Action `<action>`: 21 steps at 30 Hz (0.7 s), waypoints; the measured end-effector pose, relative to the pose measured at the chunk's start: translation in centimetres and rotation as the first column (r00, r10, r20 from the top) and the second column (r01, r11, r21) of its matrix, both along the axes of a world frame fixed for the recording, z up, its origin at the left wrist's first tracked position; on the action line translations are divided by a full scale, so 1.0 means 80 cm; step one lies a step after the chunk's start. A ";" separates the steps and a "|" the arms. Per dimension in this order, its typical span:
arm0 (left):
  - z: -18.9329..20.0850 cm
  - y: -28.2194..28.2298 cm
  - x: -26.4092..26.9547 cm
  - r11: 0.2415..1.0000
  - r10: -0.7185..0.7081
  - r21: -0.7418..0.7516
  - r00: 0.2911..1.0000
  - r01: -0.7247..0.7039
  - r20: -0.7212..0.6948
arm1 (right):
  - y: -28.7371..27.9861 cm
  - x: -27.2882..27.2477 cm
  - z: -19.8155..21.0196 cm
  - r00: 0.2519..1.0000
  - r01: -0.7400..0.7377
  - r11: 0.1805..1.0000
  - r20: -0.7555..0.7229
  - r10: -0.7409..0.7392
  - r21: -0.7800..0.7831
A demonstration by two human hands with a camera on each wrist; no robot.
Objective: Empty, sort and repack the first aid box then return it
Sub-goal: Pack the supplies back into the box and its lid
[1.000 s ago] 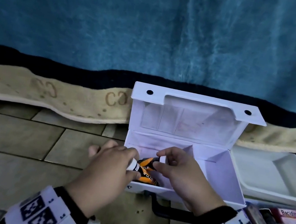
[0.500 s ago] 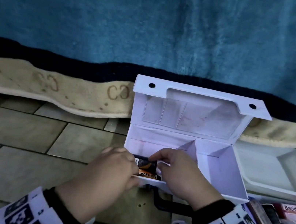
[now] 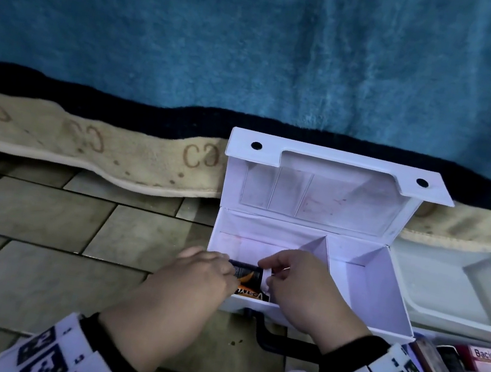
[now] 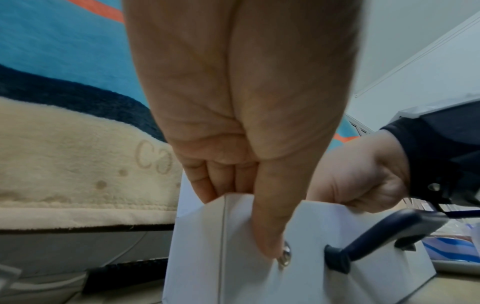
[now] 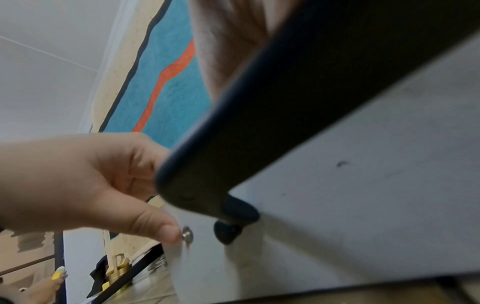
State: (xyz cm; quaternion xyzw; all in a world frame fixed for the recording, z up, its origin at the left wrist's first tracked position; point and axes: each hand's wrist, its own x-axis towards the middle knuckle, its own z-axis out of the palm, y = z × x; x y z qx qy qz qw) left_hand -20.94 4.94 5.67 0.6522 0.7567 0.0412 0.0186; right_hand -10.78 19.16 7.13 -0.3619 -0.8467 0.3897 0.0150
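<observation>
The white first aid box [image 3: 380,295] stands open on the floor, its lid [image 3: 325,194] upright. A black and orange tube [image 3: 248,277] lies at the front of the left compartment; the right compartment looks bare. My left hand [image 3: 205,272] reaches over the front wall, fingers on the tube's left end. In the left wrist view its thumb [image 4: 267,226] lies on the outside of the box [image 4: 207,257] by a metal snap. My right hand [image 3: 296,285] pinches the tube's white cap end. The dark handle [image 5: 259,123] blocks most of the right wrist view.
A white tray [image 3: 460,297] sits right of the box. Medicine packs, one a pink Bacidin box [image 3: 489,359], lie at the bottom right. A blue blanket [image 3: 259,44] hangs behind the box. Tiled floor [image 3: 37,250] spreads to the left.
Both hands have lowered the tube from above the front wall down into the left compartment, and it now lies lower and flatter.
</observation>
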 end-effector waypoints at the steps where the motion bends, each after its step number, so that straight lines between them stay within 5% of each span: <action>1: 0.000 0.001 0.002 1.000 -0.002 0.007 1.000 0.002 0.005 | 0.000 0.000 0.000 1.000 -0.007 1.000 0.003 0.007 0.002; 18: 0.010 0.005 0.016 0.994 0.038 -0.098 0.999 -0.041 -0.025 | -0.006 -0.001 0.004 0.999 0.013 0.999 0.044 -0.015 0.042; 21: 0.024 0.006 0.014 0.993 0.064 -0.100 0.998 -0.061 0.020 | -0.009 0.010 0.016 1.000 -0.025 0.987 0.022 0.021 0.157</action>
